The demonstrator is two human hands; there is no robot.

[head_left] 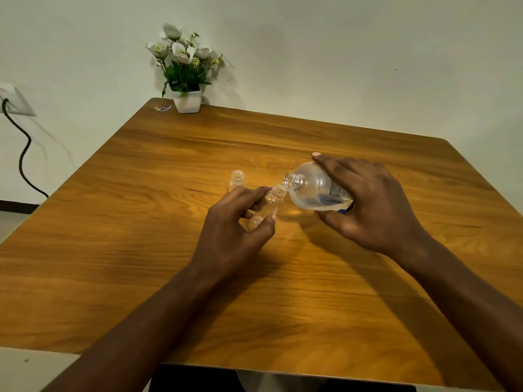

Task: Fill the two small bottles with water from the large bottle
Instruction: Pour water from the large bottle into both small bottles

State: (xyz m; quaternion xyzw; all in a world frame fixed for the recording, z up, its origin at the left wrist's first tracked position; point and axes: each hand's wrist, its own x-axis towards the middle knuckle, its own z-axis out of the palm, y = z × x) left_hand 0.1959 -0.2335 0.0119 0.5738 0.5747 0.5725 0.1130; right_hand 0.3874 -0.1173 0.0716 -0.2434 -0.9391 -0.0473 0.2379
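left fingers (261,193): curled round a small bottle (267,206), thumb on the near side, other fingers on the far side; closed on it
left hand (230,232): mid-bench, forearm coming in from the near edge
held small bottle: clear, uncapped, tilted with its mouth up and to the right; mouth just beside the large bottle's mouth, can't tell if the rims touch; fill level unreadable
right fingers (334,165): wrapped over the top of the large bottle (314,188), thumb underneath on the near side; closed on it
right hand (373,205): right of bench centre, forearm running in from the near right corner
large bottle: clear plastic, blue and white label mostly hidden by the hand, uncapped, tipped nearly flat with mouth pointing left toward the held small bottle; some water visible low in the body; no stream made out at the mouth
second small bottle (237,181): upright on the bench, uncapped, just behind and left of the left hand, partly hidden by it; contents unclear
bench (141,250): wood grain top, rounded corners
flower pot (187,101): white pot, white flowers, at the far left corner against the wall
scrap (163,108): small dark scrap, just left of the pot, unclear what
wall socket (17,101): left wall, black cable hanging down from it
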